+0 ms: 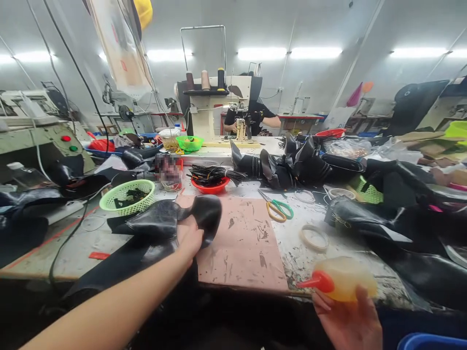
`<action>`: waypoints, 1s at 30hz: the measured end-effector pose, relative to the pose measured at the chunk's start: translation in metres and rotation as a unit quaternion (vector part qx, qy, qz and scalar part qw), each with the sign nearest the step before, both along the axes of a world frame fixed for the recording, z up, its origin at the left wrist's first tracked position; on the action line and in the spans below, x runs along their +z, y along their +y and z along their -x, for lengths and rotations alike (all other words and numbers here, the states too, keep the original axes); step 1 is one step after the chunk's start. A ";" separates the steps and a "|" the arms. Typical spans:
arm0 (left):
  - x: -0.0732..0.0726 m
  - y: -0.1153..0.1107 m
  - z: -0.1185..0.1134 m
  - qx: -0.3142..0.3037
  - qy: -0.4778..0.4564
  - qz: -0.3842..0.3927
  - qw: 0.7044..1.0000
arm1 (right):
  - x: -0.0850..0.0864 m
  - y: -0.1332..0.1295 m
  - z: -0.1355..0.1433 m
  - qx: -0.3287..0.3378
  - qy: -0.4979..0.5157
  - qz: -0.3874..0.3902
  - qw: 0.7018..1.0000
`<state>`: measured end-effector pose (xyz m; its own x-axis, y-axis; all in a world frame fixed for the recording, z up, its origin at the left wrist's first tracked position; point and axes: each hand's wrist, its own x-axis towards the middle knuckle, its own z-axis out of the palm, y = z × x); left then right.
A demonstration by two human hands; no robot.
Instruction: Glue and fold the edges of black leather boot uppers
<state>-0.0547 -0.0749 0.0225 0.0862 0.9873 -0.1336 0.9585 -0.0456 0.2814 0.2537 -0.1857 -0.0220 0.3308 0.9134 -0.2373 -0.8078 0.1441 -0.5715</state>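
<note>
My left hand (191,236) is closed on a shiny black leather piece (207,214), which looks like part of a boot upper, over the left side of a pink work mat (241,243). More black leather (155,218) lies just left of that hand. Above the table's front edge at the right, my right hand (350,316) grips a translucent squeeze bottle (350,277) holding yellowish liquid. Its red nozzle tip (310,283) points left. Scissors (279,210) with green and yellow handles and a tape roll (314,237) lie between the mat and the right-hand pile.
A pale green basket (127,197) and a red bowl (210,185) of black strips stand behind the mat. Black boot pieces (280,167) are heaped at the back, others (386,228) at the right. A person (251,119) sits behind a sewing machine (204,114).
</note>
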 end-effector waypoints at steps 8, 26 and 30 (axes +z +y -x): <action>0.029 -0.033 0.007 -0.170 0.020 0.063 0.983 | 0.003 -0.016 -0.026 -0.025 0.012 0.035 0.999; 0.062 0.014 -0.038 -0.099 0.103 -0.059 0.988 | -0.005 -0.002 -0.008 -0.004 0.040 0.023 0.999; 0.031 0.031 -0.045 -0.056 0.033 -0.018 0.998 | -0.006 -0.003 -0.008 -0.011 0.033 0.029 0.999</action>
<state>-0.0097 -0.0436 0.0536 0.1893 0.9760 -0.1079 0.9631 -0.1631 0.2139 0.2617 -0.1884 -0.0280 0.3336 0.8899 -0.3111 -0.8405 0.1313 -0.5256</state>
